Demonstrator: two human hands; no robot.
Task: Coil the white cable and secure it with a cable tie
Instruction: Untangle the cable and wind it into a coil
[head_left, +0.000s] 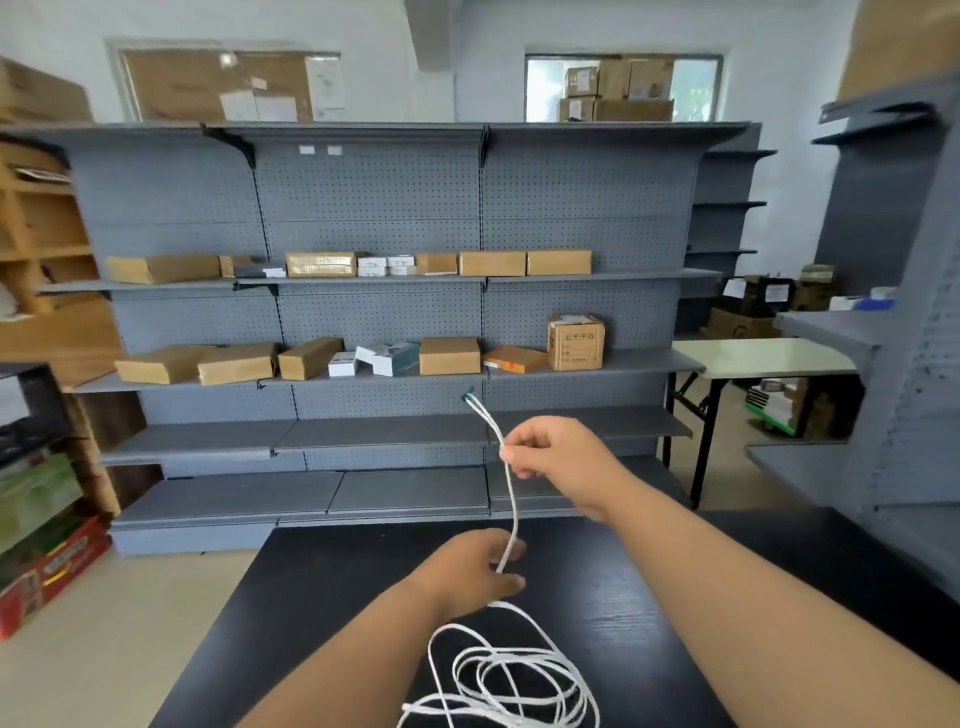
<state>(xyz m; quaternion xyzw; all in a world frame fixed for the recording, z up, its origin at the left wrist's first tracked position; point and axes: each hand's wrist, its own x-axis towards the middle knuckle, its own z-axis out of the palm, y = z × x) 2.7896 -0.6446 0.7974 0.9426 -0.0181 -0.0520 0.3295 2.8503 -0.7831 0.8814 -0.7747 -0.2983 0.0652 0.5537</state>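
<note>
Hanging between 2 hands, white cable (512, 512) runs up from loose, uneven loops on black table (322, 597). Right hand (550, 454) raised, fingertips pinching strand near its end. Left hand (467, 569) lower, fingers curled round same strand just above table. Small green bit (469, 396) at cable tip; cannot tell if tie. Judgement: coiling barely begun, 0 neat turns formed; gathering loops and fastening tie both left. Behind: grey shelving (363, 322) with cardboard boxes (449, 356).
</note>
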